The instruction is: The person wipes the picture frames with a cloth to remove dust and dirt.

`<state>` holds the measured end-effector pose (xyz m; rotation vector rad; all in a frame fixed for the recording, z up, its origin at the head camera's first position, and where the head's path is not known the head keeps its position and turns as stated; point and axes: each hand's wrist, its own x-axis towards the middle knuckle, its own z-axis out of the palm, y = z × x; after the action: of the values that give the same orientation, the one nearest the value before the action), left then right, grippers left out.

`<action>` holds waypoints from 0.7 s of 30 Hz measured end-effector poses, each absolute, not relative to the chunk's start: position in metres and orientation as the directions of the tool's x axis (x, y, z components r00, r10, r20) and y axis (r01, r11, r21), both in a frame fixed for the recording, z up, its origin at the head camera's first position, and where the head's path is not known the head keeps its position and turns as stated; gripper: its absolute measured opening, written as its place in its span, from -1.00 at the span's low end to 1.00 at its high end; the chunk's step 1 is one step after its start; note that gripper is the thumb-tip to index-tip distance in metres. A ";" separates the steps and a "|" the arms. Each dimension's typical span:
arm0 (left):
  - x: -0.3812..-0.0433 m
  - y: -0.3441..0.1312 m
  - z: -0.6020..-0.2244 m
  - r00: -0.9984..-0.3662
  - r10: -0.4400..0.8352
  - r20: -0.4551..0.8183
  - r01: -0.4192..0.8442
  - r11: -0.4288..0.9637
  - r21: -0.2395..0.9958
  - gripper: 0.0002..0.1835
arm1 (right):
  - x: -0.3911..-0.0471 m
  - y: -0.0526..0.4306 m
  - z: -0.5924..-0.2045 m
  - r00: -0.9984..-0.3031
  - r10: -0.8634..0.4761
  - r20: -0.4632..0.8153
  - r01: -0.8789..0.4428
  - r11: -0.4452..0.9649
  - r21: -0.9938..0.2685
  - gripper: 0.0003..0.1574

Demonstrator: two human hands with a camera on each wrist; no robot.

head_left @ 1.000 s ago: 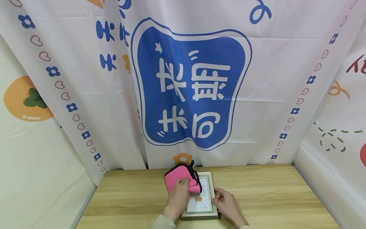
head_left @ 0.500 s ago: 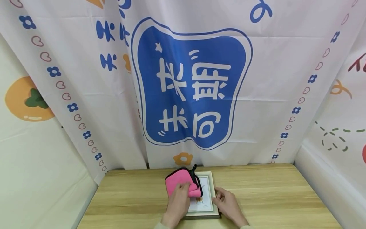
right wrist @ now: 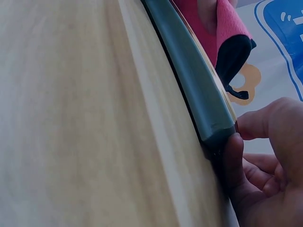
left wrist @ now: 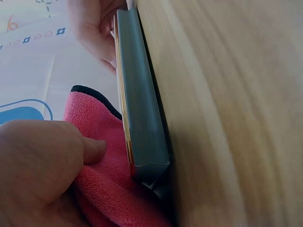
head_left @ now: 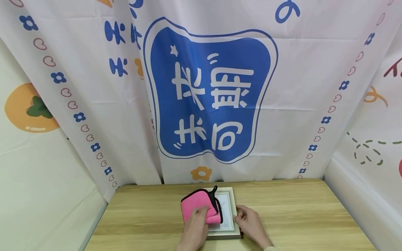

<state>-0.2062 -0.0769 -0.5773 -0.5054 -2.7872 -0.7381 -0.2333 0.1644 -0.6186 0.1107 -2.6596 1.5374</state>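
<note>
Behind the right hand [head_left: 250,222] a sliver of sleeve [head_left: 270,249] shows, pale cream and plain as far as I can make out. That hand and the left hand [head_left: 195,228] are both bare-fingered.

Pink cloth [left wrist: 111,191] (black-edged) in left fingers [left wrist: 94,150], against frame [left wrist: 141,94].

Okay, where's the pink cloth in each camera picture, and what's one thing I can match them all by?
Head: the pink cloth is low, near the middle, held in the left hand.
Left wrist: the pink cloth is in the lower left, held in that hand.
Right wrist: the pink cloth is at the top, right of centre.
Shared landmark: the picture frame, face visible in the head view, edge-on in both wrist views.
</note>
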 end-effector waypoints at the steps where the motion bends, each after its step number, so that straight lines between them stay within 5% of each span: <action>1: -0.205 -0.077 -0.577 -0.921 0.271 0.278 0.374 0.813 0.446 -0.36 | -0.233 0.164 -0.619 -0.995 -0.023 0.097 -0.096 0.498 -0.862 -0.43; 21: -0.181 -0.088 -0.579 -0.930 0.315 0.188 0.367 0.796 0.482 -0.33 | -0.233 0.162 -0.621 -0.994 0.019 0.107 -0.083 0.506 -0.859 -0.53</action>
<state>-0.1807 -0.0884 -0.5792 -0.5487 -2.8834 -0.8038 -0.2327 0.1623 -0.6207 0.0565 -2.6360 1.5113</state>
